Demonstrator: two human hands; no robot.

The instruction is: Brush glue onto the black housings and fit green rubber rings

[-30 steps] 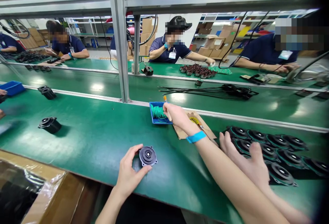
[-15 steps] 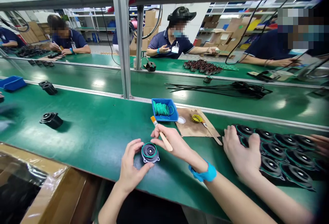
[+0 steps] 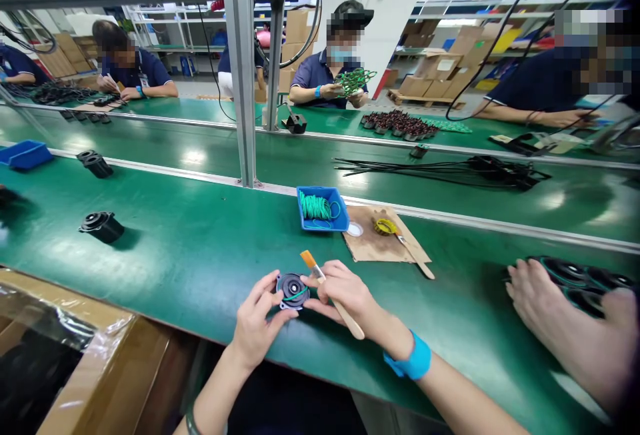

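Left hand (image 3: 253,325), one: fingers and thumb are grasping the housing (image 3: 294,287), which is sitting between the two hands. One green ring (image 3: 296,296) is crossing its face at a slant.

Right hand (image 3: 350,292), one: fingers are grasping a brush (image 3: 351,322), bristles pointing away; forefinger and thumb are touching the housing's right side. Whether they are pinching the ring, cannot tell.

Wristband (image 3: 410,356), blue, one: is circling the right wrist.

Carton (image 3: 123,368), one: is standing left of the left fingers, cut off by the frame; dark contents are showing poorly through glare.

Co-worker's hand (image 3: 555,332), one: is resting well right of the right fingers, at least three black parts (image 3: 575,274) beside it, cut off at the edge.

Cardboard (image 3: 365,250), one sheet: is lying beyond the right fingers, bearing one yellow dish (image 3: 385,226), one white disc (image 3: 355,229) and part of a second brush (image 3: 417,258).

Blue tray (image 3: 325,224), one: is standing beyond the fingers, containing green loops (image 3: 315,207) overlapping past counting.

Black unit (image 3: 103,228), one: is standing left beyond the left fingers.

Cables (image 3: 505,172): are lying farther off, tangled, uncountable.

Badge (image 3: 143,80) on a far person: is showing print too small for reading.
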